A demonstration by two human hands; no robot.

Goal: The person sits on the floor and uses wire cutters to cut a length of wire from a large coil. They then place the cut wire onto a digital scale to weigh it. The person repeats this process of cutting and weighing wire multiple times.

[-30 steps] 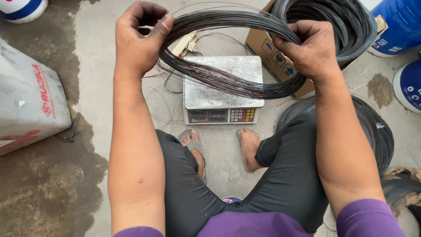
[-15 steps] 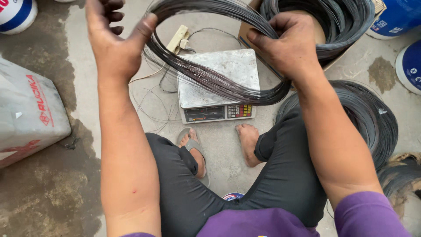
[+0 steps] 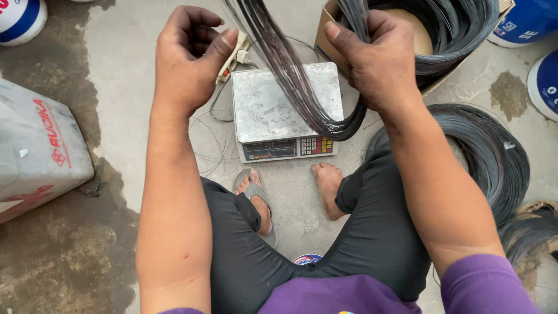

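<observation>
The wire coil [image 3: 302,87] has been tilted upright above the scale [image 3: 285,110], gripped by the right hand [image 3: 378,58]; the left hand [image 3: 189,58] has been released (fingers loosely curled, empty).

Your scale's dark display [image 3: 268,149] faces you; grey sack [image 3: 35,148] sits left, brown box [image 3: 329,35] behind it.

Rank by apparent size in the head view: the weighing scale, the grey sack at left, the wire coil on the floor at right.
1. Grey sack, though cut off by the frame edge.
2. Wire coil on the floor, partly hidden by the arm, so nearly tied.
3. Weighing scale, clearly smallest.
</observation>
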